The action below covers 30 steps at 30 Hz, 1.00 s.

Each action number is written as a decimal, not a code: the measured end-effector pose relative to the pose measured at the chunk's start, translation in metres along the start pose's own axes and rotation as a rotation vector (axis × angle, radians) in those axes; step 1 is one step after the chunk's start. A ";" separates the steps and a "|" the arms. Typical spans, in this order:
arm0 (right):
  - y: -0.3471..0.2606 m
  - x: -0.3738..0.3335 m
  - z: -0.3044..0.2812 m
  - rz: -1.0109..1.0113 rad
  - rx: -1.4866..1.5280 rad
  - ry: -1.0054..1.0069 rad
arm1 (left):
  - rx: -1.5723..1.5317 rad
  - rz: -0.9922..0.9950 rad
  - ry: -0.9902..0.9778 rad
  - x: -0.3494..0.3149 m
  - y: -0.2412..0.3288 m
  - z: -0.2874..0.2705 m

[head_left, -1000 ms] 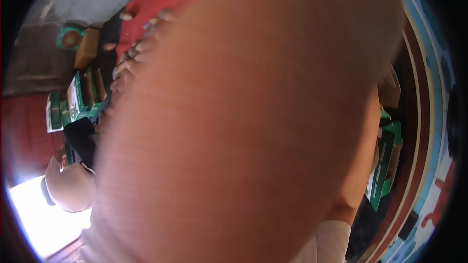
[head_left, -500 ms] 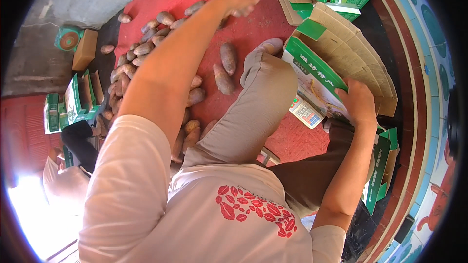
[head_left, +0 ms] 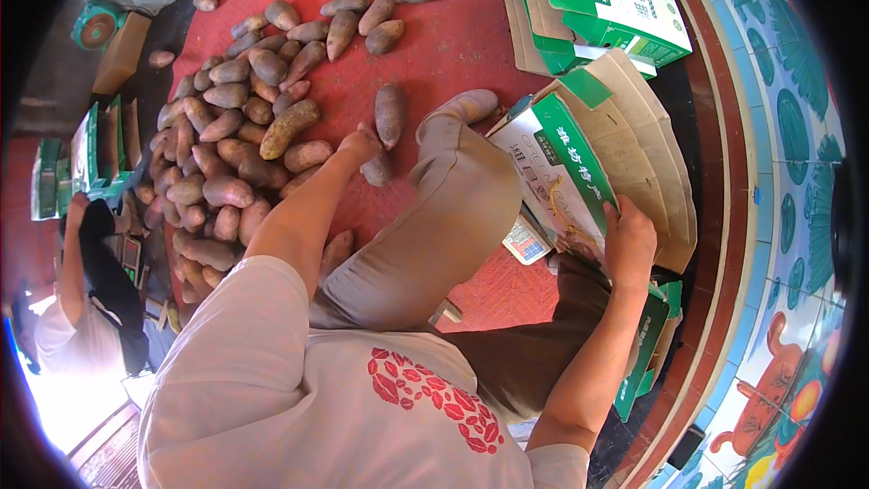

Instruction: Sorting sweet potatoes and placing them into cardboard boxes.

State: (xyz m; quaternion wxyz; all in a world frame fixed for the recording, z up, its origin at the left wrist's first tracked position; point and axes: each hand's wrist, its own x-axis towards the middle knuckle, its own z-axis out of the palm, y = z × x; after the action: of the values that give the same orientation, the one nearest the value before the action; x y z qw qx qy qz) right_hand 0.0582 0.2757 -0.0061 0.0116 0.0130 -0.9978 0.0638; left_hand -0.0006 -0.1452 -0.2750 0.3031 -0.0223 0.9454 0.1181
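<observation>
My left hand [head_left: 359, 143] is stretched out over the red mat [head_left: 453, 45] and curls around one brown root [head_left: 377, 167], which lies near the middle of the mat, right by my bent knee [head_left: 471, 190]. My fingers are closed over its top end, so I hold it, but I cannot see how tight. Another brown root [head_left: 390, 114] stands just past my hand, a bit closer to the far edge of the mat. A big pile of roots [head_left: 226, 163] covers the left side of the mat, and a few more lie near the far edge. My right hand [head_left: 629, 240] rests on the green and white cardboard box [head_left: 561, 172] at the right edge of the mat, with my fingers bent over its rim, gripping it. The box is tipped and leans against flat brown cardboard [head_left: 647, 154] behind it. More green boxes [head_left: 606, 0] lie stacked at the far right corner. A small scale [head_left: 529, 240] peeks out from under the box, by my leg. Off the left side of the mat, another person [head_left: 81, 308] bends down near a green crate [head_left: 95, 149].
</observation>
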 end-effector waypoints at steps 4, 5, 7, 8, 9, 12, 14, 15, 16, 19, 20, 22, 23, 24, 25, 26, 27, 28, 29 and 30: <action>-0.014 0.011 -0.005 -0.078 0.037 -0.022 | -0.240 -0.299 0.020 0.014 -0.023 0.041; -0.017 0.013 -0.003 -0.119 0.042 -0.054 | -0.302 -0.378 0.024 0.016 -0.027 0.049; -0.006 0.004 -0.004 -0.110 0.023 -0.063 | -0.446 -0.430 -0.080 0.013 0.006 0.044; -0.002 0.001 -0.005 -0.120 0.035 -0.057 | -0.468 -0.468 -0.070 0.010 0.018 0.043; -0.003 0.002 -0.005 -0.148 0.064 -0.049 | -0.490 -0.527 -0.047 0.007 0.018 0.040; -0.008 0.005 -0.012 -0.192 0.081 -0.081 | -0.555 -0.625 -0.018 0.009 0.016 0.047; -0.010 0.004 -0.014 -0.202 0.098 -0.075 | -0.580 -0.688 -0.015 0.010 0.022 0.051; -0.011 0.004 -0.015 -0.207 0.100 -0.080 | -0.626 -0.718 -0.010 0.011 0.023 0.056; -0.012 0.005 -0.016 -0.202 0.102 -0.090 | -0.672 -0.747 -0.005 0.012 0.022 0.059; -0.017 0.007 -0.018 -0.210 0.081 -0.099 | -0.736 -0.809 0.046 0.017 0.021 0.067; -0.017 0.008 -0.018 -0.221 0.074 -0.098 | -0.735 -0.810 0.042 0.020 0.021 0.068; -0.018 0.008 -0.018 -0.228 0.066 -0.102 | -0.809 -0.855 0.059 0.022 0.017 0.071; -0.018 0.008 -0.018 -0.230 0.054 -0.105 | -0.806 -0.855 0.055 0.023 0.015 0.073; -0.019 0.008 -0.018 -0.231 0.042 -0.108 | -0.843 -0.854 0.065 0.023 0.014 0.074; -0.020 0.008 -0.017 -0.227 0.042 -0.110 | -0.880 -0.852 0.075 0.023 0.012 0.075; -0.021 0.009 -0.016 -0.232 0.056 -0.101 | -0.877 -0.850 0.073 0.022 0.011 0.074; -0.021 0.009 -0.016 -0.235 0.070 -0.090 | -0.862 -0.841 0.084 0.021 0.011 0.073; -0.021 0.009 -0.017 -0.231 0.072 -0.090 | -0.848 -0.832 0.096 0.021 0.009 0.071; -0.021 0.010 -0.017 -0.236 0.070 -0.097 | -0.844 -0.829 0.096 0.021 0.006 0.070; -0.021 0.011 -0.017 -0.239 0.069 -0.102 | -0.883 -0.828 0.069 0.020 0.003 0.068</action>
State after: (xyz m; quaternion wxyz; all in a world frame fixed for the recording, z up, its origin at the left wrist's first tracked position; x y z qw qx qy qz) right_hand 0.0484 0.2569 0.0140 -0.0321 0.1356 -0.9857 0.0952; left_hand 0.0213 -0.1257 -0.3400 0.2551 -0.5159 0.7290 0.3706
